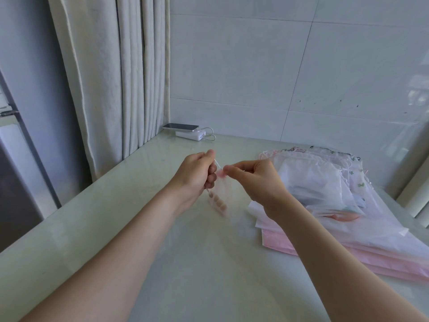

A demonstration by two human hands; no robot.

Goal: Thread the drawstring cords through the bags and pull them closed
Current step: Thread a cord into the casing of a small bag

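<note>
Just left of the pile of bags (325, 189), above the table (209, 275), a small sheer bag (221, 189) hangs between both hands, and a row of beads (218, 202) shows through its lower part. The left hand (197, 175) is curled, its thumb and forefinger pinching a white cord (217, 164) that runs down to the bag's gathered pink mouth. The right hand (254, 176), nearer the pile, pinches at that mouth from the other side (whether it grips a second cord end or the fabric itself is too blurred to tell).

The step in hand looks like the closing pull: the cord appears to be threaded and the top is partly cinched. The next move likely calls for a steady outward tug with the mouth kept bunched, firm enough to shut it yet gentle, since the fabric looks thin. After that, this bag wants setting down beside the pile and another taken from it. Well beyond the pile, to its left, a phone (181, 127) rests on a power bank (190, 135) by the wall.
</note>
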